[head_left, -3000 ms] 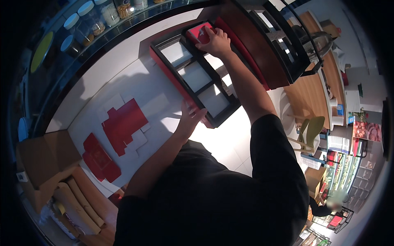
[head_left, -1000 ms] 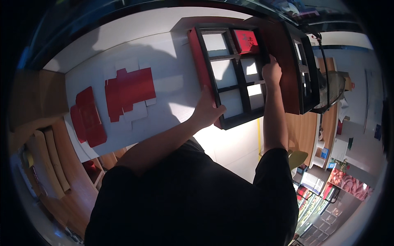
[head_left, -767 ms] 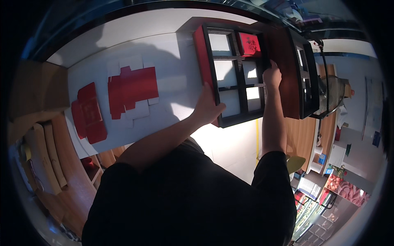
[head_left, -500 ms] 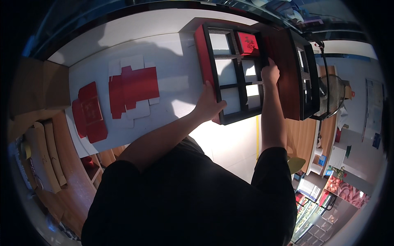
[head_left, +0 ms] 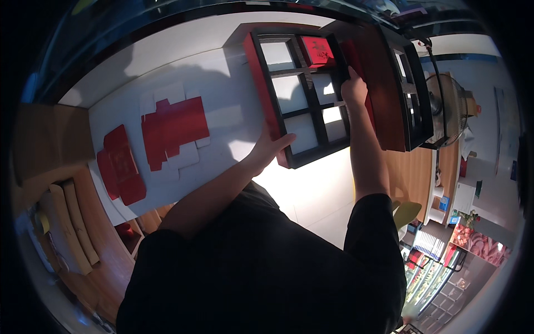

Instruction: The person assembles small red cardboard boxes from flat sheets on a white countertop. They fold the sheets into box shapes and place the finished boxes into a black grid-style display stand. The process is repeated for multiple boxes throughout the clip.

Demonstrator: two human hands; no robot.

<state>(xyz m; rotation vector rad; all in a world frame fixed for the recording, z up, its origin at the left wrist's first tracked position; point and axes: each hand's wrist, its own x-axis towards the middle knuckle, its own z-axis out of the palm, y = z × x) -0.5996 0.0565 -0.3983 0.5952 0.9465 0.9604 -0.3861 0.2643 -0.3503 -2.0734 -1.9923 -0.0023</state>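
A divided box [head_left: 258, 83] with a red outer wall and black dividers lies on the white table under both my hands. Its pale-bottomed compartments face up, and a small red box [head_left: 317, 52] with dark markings fills the far right one. My left hand [head_left: 263, 150] grips the near left corner, thumb over the rim and fingers along the outer wall. At the right side, my right hand [head_left: 354, 91] closes round the rim; some of its fingers are hidden. Just right of it stands a second divided box [head_left: 384, 92], dark red-brown with a black compartment frame.
Two unfolded red cartons, one with white flaps [head_left: 177, 127] and one plain [head_left: 120, 167], lie flat on the white table [head_left: 222, 106] at left. A brown cardboard box [head_left: 50, 139] stands at the far left. A fan [head_left: 455, 106] is beyond the second divided box.
The view has turned slightly, so the divided boxes sit a little further left in it. Both my hands keep their hold on the divided box; the small red box stays in its compartment.
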